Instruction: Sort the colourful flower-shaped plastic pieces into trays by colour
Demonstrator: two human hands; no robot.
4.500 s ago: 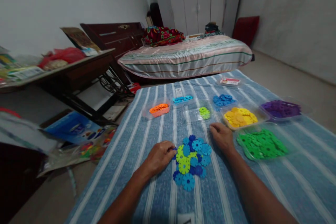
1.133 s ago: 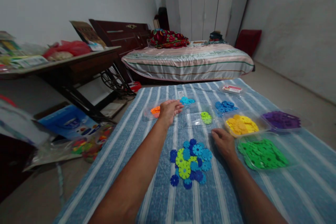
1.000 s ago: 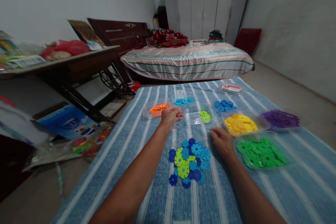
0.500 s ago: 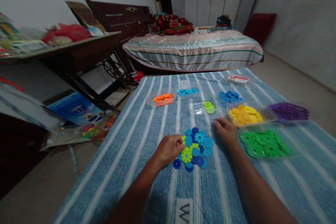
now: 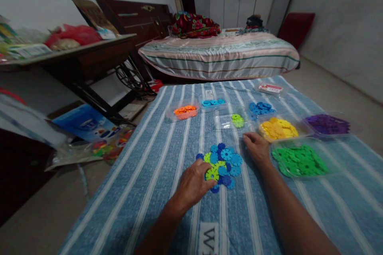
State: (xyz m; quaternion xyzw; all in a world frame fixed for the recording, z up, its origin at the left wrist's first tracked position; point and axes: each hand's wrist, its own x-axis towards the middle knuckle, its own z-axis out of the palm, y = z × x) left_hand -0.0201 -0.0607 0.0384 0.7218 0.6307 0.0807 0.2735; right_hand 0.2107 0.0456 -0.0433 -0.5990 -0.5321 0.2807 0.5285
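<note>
A loose pile of snowflake discs (image 5: 226, 154) in light blue, dark blue and lime green lies on the striped cloth. My left hand (image 5: 194, 179) is over the pile's left edge, thumb and fingers apart on either side of a lime-green disc (image 5: 212, 174) that still lies on the pile. To the right of the pile, my right hand (image 5: 256, 147) rests on the cloth with its fingers curled together; whatever is in them, if anything, is hidden. Just beyond it stands a clear tray (image 5: 221, 121) with a few lime-green discs (image 5: 237, 120) at its right end.
Around the far and right sides stand clear trays of orange discs (image 5: 185, 112), light blue discs (image 5: 213, 102), blue discs (image 5: 260, 109), yellow discs (image 5: 278, 128), purple discs (image 5: 327, 124) and green discs (image 5: 301, 160). A lidded box (image 5: 270, 88) with a label sits at the far edge.
My left hand has opened from a closed pinch and spread around the lime-green disc, shifting slightly down. A dark blue disc now shows at the pile's upper left. The right hand has stayed put.
</note>
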